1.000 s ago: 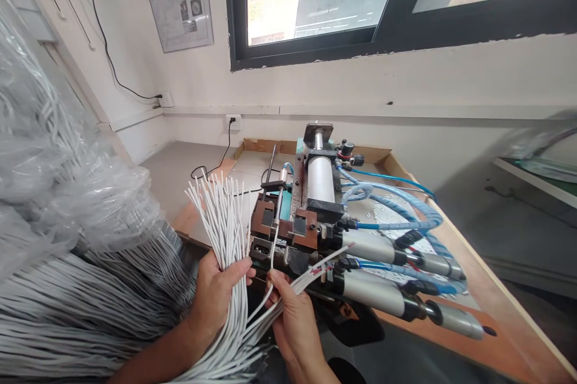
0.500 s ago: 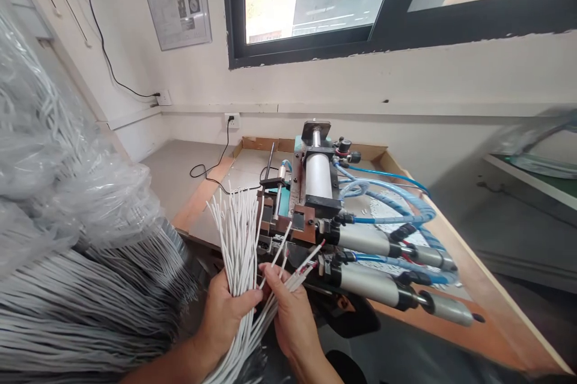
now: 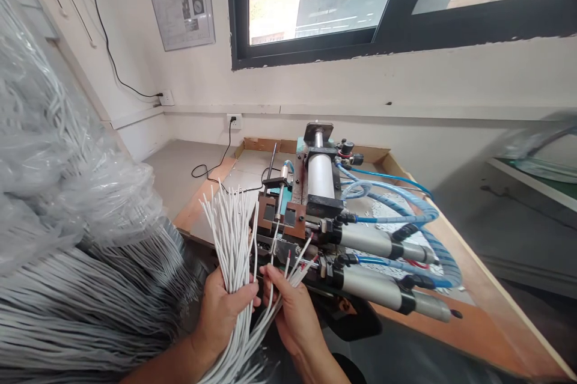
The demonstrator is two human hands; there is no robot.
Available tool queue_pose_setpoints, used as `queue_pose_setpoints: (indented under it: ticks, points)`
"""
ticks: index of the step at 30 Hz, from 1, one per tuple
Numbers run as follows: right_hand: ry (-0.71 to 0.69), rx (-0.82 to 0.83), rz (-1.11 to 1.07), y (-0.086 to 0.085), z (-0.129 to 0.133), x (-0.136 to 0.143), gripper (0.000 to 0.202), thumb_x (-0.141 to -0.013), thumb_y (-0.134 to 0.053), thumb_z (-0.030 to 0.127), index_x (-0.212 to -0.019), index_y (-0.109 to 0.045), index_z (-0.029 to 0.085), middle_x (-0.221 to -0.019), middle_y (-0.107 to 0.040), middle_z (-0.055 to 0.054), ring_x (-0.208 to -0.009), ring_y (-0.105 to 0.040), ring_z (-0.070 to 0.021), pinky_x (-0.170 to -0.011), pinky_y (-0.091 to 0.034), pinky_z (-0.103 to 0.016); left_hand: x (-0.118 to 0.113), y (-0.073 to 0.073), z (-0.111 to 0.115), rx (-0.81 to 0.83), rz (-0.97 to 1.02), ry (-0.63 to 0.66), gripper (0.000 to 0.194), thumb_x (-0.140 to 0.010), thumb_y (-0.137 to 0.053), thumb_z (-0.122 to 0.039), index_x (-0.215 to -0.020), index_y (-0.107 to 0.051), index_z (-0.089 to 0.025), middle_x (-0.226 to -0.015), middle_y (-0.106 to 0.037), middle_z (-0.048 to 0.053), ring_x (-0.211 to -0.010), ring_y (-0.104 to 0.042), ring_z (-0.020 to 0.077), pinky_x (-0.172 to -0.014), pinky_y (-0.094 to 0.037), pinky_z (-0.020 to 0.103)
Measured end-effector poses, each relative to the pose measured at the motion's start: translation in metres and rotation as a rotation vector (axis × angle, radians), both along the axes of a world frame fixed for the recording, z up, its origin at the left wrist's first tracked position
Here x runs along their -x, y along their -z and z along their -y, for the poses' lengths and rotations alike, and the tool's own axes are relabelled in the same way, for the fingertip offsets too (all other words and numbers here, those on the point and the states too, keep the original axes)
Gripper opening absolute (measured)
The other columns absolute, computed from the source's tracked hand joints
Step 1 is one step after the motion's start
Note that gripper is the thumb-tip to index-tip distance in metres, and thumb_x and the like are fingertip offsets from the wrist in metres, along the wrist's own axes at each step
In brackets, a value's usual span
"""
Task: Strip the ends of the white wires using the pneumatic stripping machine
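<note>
My left hand [image 3: 228, 306] is closed around a thick bundle of white cables [image 3: 232, 240], whose cut tips fan upward. Just beside it, my right hand [image 3: 291, 306] grips several other white cables [image 3: 295, 276]. Some of these have bared ends with red inner wire showing. One single cable [image 3: 274, 243] rises from my right fingers to the gap between the brown jaw blocks [image 3: 294, 220] of a pneumatic wire stripping machine [image 3: 321, 176]. Its tip is hard to make out there. The lower lengths of both groups hang together below my hands.
Large stacks of grey-white cables [image 3: 90, 306], partly under clear plastic [image 3: 81, 173], fill the left side. Silver air cylinders [image 3: 374, 285] and blue hoses [image 3: 406, 207] extend right of the machine. White scraps [image 3: 387, 234] lie on the wood-edged bench [image 3: 505, 318].
The brown jaw blocks have drawn closer together, and the cylinders' right-hand end pieces have shifted left. The single cable in my right hand has moved left, upright into the jaw gap.
</note>
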State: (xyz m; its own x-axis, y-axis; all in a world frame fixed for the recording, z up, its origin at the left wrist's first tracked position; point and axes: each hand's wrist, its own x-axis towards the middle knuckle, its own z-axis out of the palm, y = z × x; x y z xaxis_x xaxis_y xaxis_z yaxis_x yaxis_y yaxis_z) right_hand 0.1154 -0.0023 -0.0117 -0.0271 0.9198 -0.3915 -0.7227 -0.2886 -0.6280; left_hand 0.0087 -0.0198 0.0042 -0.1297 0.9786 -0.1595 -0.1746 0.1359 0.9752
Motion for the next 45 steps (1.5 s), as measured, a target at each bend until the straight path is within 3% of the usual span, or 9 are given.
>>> queue_pose_setpoints:
  ticks: [5,11,15,22,27,30,36,42,45]
  points:
    - [-0.146,-0.034,-0.016,-0.004,0.003,0.004,0.028,-0.057,-0.074,0.038,-0.069,-0.066,0.014,-0.047,-0.054,0.001,-0.041,-0.044,-0.0097,-0.038,-0.033,-0.021,0.001,0.005,0.004,-0.038,-0.046,0.064,0.012,-0.06,-0.067,-0.013,-0.069,-0.059,-0.013,-0.052,-0.059,-0.003,-0.047,-0.053,0.0117,-0.048,-0.043,0.023]
    - [0.053,-0.047,0.127,0.007,0.016,0.001,0.024,-0.055,-0.076,0.035,-0.062,-0.067,0.014,-0.05,-0.056,0.002,-0.046,-0.045,-0.0079,-0.047,-0.036,-0.02,0.005,0.008,0.009,-0.035,-0.028,0.058,0.011,-0.061,-0.068,-0.017,-0.068,-0.06,-0.013,-0.057,-0.061,-0.001,-0.054,-0.054,0.0129,-0.052,-0.043,0.024]
    - [0.044,-0.006,0.171,0.012,0.021,-0.004,0.026,-0.053,-0.076,0.035,-0.059,-0.067,0.012,-0.048,-0.056,0.001,-0.046,-0.045,-0.0092,-0.047,-0.035,-0.021,0.007,0.008,0.008,0.048,0.065,0.012,0.014,-0.062,-0.068,-0.021,-0.068,-0.059,-0.013,-0.054,-0.061,0.0,-0.051,-0.056,0.0138,-0.051,-0.045,0.025]
    - [0.075,0.037,0.102,0.004,0.014,-0.004,0.022,-0.051,-0.077,0.03,-0.058,-0.067,0.012,-0.049,-0.055,0.001,-0.045,-0.043,-0.0092,-0.045,-0.033,-0.022,0.006,0.003,0.006,0.049,0.152,-0.014,0.021,-0.055,-0.073,-0.023,-0.072,-0.065,-0.012,-0.058,-0.064,0.001,-0.052,-0.057,0.0122,-0.05,-0.044,0.022]
    - [-0.047,0.013,0.055,-0.001,0.007,-0.003,0.03,-0.056,-0.075,0.034,-0.075,-0.068,0.011,-0.044,-0.044,0.006,-0.042,-0.036,-0.0072,-0.043,-0.03,-0.021,0.006,0.005,0.004,0.068,0.182,-0.005,0.019,-0.06,-0.07,-0.029,-0.071,-0.067,-0.013,-0.057,-0.065,0.002,-0.048,-0.055,0.0109,-0.048,-0.042,0.022]
    - [-0.103,-0.068,0.025,-0.003,0.004,0.0,0.027,-0.061,-0.072,0.036,-0.073,-0.066,0.012,-0.044,-0.039,0.007,-0.042,-0.035,-0.0071,-0.043,-0.031,-0.021,0.003,0.006,0.006,0.06,0.206,0.023,0.014,-0.06,-0.07,-0.024,-0.07,-0.067,-0.013,-0.057,-0.065,0.001,-0.049,-0.054,0.0108,-0.049,-0.042,0.022]
    - [0.031,-0.119,0.123,0.0,0.013,0.004,0.021,-0.059,-0.074,0.032,-0.06,-0.061,0.015,-0.045,-0.048,0.005,-0.042,-0.04,-0.0076,-0.043,-0.032,-0.021,0.001,0.005,0.009,-0.025,0.232,0.15,0.015,-0.058,-0.067,-0.013,-0.073,-0.068,-0.011,-0.064,-0.067,0.003,-0.059,-0.057,0.0148,-0.058,-0.044,0.025]
    - [0.021,-0.04,0.226,0.012,0.036,-0.002,0.025,-0.057,-0.074,0.035,-0.057,-0.061,0.014,-0.044,-0.051,0.003,-0.041,-0.04,-0.0076,-0.043,-0.03,-0.02,0.008,0.01,0.012,0.123,0.21,-0.015,0.009,-0.057,-0.069,-0.018,-0.063,-0.066,-0.012,-0.052,-0.063,0.002,-0.048,-0.057,0.0141,-0.049,-0.044,0.024]
    - [-0.01,-0.03,0.227,0.013,0.04,-0.004,0.026,-0.056,-0.075,0.034,-0.053,-0.06,0.013,-0.043,-0.048,0.004,-0.04,-0.037,-0.0063,-0.042,-0.028,-0.019,0.009,0.011,0.014,0.133,0.205,-0.024,0.012,-0.056,-0.069,-0.019,-0.064,-0.066,-0.012,-0.054,-0.064,0.003,-0.049,-0.059,0.0151,-0.048,-0.044,0.024]
